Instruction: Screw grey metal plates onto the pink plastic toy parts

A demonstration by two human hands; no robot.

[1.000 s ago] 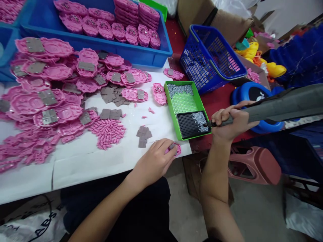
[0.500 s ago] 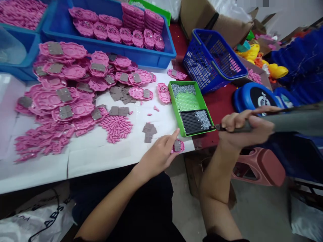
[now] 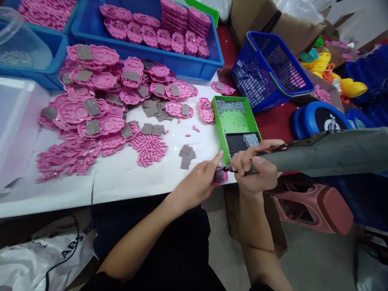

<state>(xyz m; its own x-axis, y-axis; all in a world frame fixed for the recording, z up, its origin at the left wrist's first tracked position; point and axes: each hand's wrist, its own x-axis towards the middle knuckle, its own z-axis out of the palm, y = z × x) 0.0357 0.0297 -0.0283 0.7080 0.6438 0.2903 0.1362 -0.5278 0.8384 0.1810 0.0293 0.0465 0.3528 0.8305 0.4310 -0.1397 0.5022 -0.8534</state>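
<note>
White table point(image 3: 127, 184) bears pink parts point(image 3: 148, 149). Left hand point(image 3: 195, 184) grips a pink casing point(image 3: 225, 177) near the edge. Right hand point(image 3: 256, 167) grasps a grey driver point(image 3: 327, 157), tip at the casing

At the front edge of the desk point(image 3: 127, 182), the left hand point(image 3: 195, 184) holds a pink casing point(image 3: 225, 177); the right hand point(image 3: 256, 167) grips a grey driver point(image 3: 321, 157), its tip point(image 3: 225, 169) at the casing's metal plate point(image 3: 220, 176). Beyond are a green tray point(image 3: 233, 122) of screws point(image 3: 232, 106) and 1 blue basket point(image 3: 251, 79).
</note>
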